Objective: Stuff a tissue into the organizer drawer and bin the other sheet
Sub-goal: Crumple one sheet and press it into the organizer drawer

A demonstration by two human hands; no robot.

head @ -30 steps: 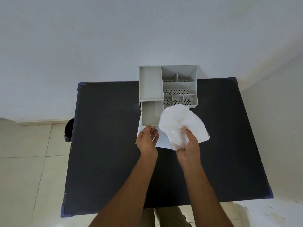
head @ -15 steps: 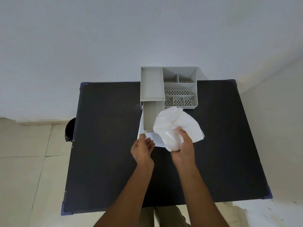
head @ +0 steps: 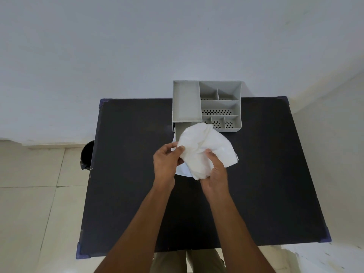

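A grey organizer point(head: 206, 104) stands at the far edge of the black table point(head: 128, 174). Its drawer point(head: 182, 128) is pulled out toward me, mostly hidden behind a crumpled white tissue point(head: 202, 148). Both hands hold that tissue just above the table: my left hand point(head: 167, 164) pinches its left edge, my right hand point(head: 215, 174) grips its lower part. A second white sheet point(head: 182, 171) lies flat on the table under the hands, only its edges showing.
A black bin point(head: 86, 154) stands on the tiled floor at the table's left edge. A white wall rises right behind the organizer. The table's corners have blue caps.
My left hand has left the drawer front and taken hold of the tissue's left edge. The tissue has shifted left, over the open drawer.
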